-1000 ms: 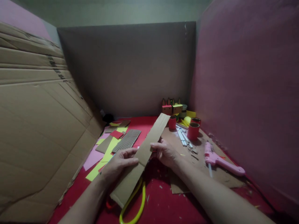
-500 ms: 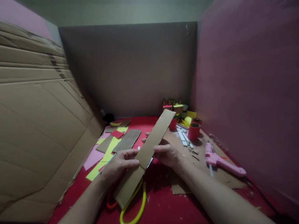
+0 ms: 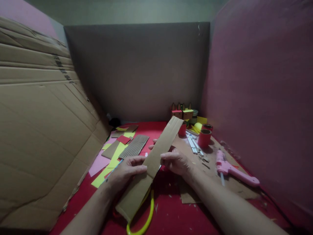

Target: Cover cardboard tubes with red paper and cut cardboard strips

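A long brown cardboard strip [image 3: 163, 143] runs diagonally from near me up toward the back right, raised above the red work surface [image 3: 168, 215]. My left hand [image 3: 124, 171] grips its left edge near the middle, thumb on top. My right hand [image 3: 174, 160] pinches the right edge opposite, with fingertips showing behind the strip. Under the strip's near end lies a yellow-green loop [image 3: 146, 218] with something red beside it.
A big cardboard sheet [image 3: 41, 130] leans along the left. Paper and corrugated scraps [image 3: 133, 147] lie at left centre. Red tubes [image 3: 204, 137], white sticks [image 3: 193, 143], small box figures [image 3: 182, 113] and a pink glue gun [image 3: 232, 169] sit on the right. Dark and pink walls enclose the space.
The strip's far end has risen and swung slightly right. My right hand's fingers have slid behind the strip, and both hands keep their grip.
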`<move>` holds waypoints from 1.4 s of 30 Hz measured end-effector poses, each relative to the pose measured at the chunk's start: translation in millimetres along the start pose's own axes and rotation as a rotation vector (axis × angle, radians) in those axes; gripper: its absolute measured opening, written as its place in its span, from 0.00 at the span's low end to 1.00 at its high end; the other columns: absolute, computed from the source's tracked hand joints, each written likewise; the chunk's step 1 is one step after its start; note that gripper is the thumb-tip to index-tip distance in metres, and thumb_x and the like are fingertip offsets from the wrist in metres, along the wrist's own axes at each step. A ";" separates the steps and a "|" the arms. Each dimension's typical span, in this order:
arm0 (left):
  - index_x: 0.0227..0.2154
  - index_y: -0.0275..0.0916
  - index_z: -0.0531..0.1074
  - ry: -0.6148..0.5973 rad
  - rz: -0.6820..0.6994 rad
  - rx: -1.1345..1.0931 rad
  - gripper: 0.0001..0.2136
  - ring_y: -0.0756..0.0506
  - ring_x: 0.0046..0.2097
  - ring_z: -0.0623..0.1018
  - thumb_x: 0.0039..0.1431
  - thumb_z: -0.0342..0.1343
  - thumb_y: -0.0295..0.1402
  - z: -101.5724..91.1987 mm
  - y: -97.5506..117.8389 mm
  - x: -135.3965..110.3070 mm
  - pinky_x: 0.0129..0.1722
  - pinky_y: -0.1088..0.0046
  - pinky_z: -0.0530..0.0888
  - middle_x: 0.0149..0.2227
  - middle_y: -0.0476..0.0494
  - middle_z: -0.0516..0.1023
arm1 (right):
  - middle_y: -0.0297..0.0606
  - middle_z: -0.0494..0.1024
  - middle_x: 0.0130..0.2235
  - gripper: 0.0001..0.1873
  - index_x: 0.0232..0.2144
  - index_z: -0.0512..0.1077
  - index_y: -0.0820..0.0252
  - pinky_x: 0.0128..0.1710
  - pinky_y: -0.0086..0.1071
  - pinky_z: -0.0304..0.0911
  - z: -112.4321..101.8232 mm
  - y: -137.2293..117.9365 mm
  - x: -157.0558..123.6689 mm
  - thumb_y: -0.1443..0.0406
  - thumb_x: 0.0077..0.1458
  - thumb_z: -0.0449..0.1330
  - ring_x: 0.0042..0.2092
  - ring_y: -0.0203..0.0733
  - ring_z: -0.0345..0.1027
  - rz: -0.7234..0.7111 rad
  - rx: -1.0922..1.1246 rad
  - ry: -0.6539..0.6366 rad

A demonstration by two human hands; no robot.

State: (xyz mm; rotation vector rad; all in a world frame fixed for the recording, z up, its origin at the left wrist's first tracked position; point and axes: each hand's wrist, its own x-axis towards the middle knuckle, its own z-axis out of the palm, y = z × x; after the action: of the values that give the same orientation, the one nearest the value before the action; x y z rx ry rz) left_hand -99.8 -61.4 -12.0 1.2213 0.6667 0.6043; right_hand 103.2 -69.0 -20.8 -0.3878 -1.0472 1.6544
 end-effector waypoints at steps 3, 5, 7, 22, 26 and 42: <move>0.47 0.37 0.72 -0.008 -0.001 0.016 0.19 0.44 0.33 0.78 0.49 0.61 0.31 1.6 3.2 -0.7 0.34 0.70 0.73 0.35 0.40 0.80 | 0.40 0.77 0.45 0.24 0.46 0.68 0.60 0.39 0.34 0.67 0.7 0.0 -0.3 0.74 0.42 0.60 0.40 0.41 0.72 0.002 0.000 -0.006; 0.47 0.37 0.72 -0.019 0.004 0.019 0.19 0.44 0.33 0.78 0.49 0.61 0.31 1.3 3.3 -0.5 0.34 0.70 0.73 0.36 0.39 0.80 | 0.40 0.77 0.44 0.25 0.46 0.68 0.60 0.40 0.35 0.67 1.5 -0.2 -0.1 0.74 0.42 0.60 0.40 0.41 0.72 0.006 0.000 -0.005; 0.47 0.36 0.72 -0.023 0.009 0.019 0.20 0.44 0.32 0.78 0.48 0.61 0.31 0.5 1.7 0.1 0.33 0.70 0.73 0.36 0.38 0.80 | 0.39 0.77 0.44 0.26 0.46 0.68 0.59 0.40 0.36 0.66 2.7 -0.6 0.3 0.74 0.41 0.60 0.40 0.42 0.72 0.010 -0.009 0.004; 0.46 0.35 0.73 -0.016 0.011 0.003 0.21 0.44 0.32 0.78 0.45 0.63 0.30 -6.7 -5.6 -1.6 0.31 0.72 0.72 0.34 0.40 0.80 | 0.38 0.78 0.42 0.26 0.44 0.70 0.57 0.39 0.34 0.65 2.9 -2.4 2.0 0.74 0.38 0.61 0.38 0.41 0.71 -0.023 0.014 0.125; 0.45 0.33 0.73 -0.080 -0.019 0.010 0.23 0.43 0.35 0.78 0.42 0.63 0.28 -15.3 -7.5 -4.1 0.33 0.72 0.72 0.36 0.38 0.79 | 0.37 0.80 0.39 0.25 0.45 0.69 0.57 0.39 0.34 0.63 -8.9 -8.5 5.9 0.72 0.40 0.61 0.36 0.40 0.70 -0.142 -0.005 0.237; 0.47 0.32 0.72 -0.031 0.012 -0.046 0.21 0.49 0.28 0.77 0.47 0.60 0.26 -24.1 -12.0 1.3 0.26 0.79 0.70 0.33 0.41 0.80 | 0.36 0.79 0.39 0.32 0.51 0.65 0.56 0.39 0.34 0.63 -0.9 -2.3 3.6 0.73 0.40 0.63 0.38 0.41 0.70 -0.025 0.024 0.200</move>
State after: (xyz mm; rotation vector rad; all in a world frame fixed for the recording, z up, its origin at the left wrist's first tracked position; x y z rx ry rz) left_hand -116.0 -47.9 -28.7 1.1905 0.6172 0.6063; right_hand 103.9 -65.3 -18.6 -0.5115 -0.8796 1.5692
